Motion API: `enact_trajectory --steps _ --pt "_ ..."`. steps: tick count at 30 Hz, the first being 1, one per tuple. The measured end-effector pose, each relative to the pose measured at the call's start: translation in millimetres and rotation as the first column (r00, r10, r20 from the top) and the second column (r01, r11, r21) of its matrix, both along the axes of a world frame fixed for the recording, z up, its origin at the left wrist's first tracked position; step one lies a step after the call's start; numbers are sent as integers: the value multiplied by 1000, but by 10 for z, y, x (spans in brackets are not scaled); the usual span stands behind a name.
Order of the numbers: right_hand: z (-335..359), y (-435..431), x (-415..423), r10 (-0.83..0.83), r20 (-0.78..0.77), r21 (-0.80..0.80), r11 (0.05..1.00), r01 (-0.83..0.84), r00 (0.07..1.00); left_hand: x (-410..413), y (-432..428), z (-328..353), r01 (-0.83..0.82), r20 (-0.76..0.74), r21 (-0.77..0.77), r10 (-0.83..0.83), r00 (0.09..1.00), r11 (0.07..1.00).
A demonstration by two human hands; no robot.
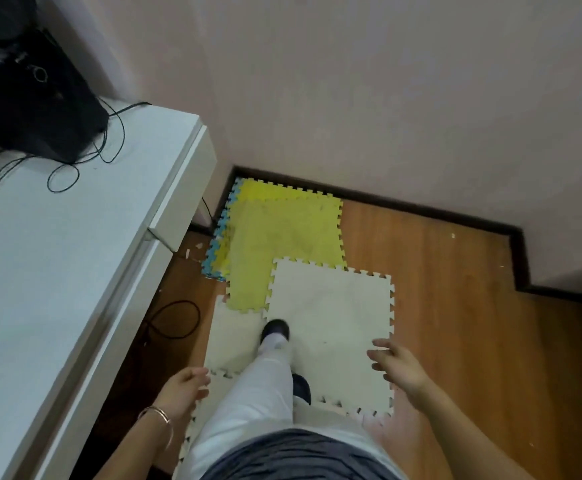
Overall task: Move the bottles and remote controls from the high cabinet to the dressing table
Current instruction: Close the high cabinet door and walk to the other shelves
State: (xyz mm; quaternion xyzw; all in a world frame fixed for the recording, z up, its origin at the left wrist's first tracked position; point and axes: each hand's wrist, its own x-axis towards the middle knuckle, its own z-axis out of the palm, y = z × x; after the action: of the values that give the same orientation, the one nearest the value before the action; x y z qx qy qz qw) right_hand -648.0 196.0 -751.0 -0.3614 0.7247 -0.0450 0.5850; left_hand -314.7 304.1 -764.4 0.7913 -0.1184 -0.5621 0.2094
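Hanging above foam mats [331, 306], left hand [185, 386] relaxed, right hand [397, 365] splayed (both empty).

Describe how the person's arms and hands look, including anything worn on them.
No sleeves or gloves show on either arm; both are bare as far as the picture reaches. The left hand has a thin, shiny metal bangle on its wrist. The right hand shows no watch, ring or band.

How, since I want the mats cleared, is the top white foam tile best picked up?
Probably by its toothed right edge, from the right with the right hand: the white foam tile lies flat, and that edge ends on wooden floor, unlocked from other tiles. A shoe stands on its left part; step off first.
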Motion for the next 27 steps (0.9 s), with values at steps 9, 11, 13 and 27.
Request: enact_trajectory --steps 9,11,13,27 --pt "-344 -960 236 -29 -82 158 987 42 996 552 -1079 -686 -100 -35 142 106 994 985" --pt "-400 -1280 281 -23 -117 192 980 46 993 667 -1438 -784 -68 -29 142 73 997 987" --pt "-401 -1652 382 -2 -136 194 981 29 991 738 -1869 -651 -47 -22 133 51 998 990" --pt "-308 -4495 1555 229 -98 8 973 -229 969 1268 -3747 -366 -332 -59 38 334 941 942"
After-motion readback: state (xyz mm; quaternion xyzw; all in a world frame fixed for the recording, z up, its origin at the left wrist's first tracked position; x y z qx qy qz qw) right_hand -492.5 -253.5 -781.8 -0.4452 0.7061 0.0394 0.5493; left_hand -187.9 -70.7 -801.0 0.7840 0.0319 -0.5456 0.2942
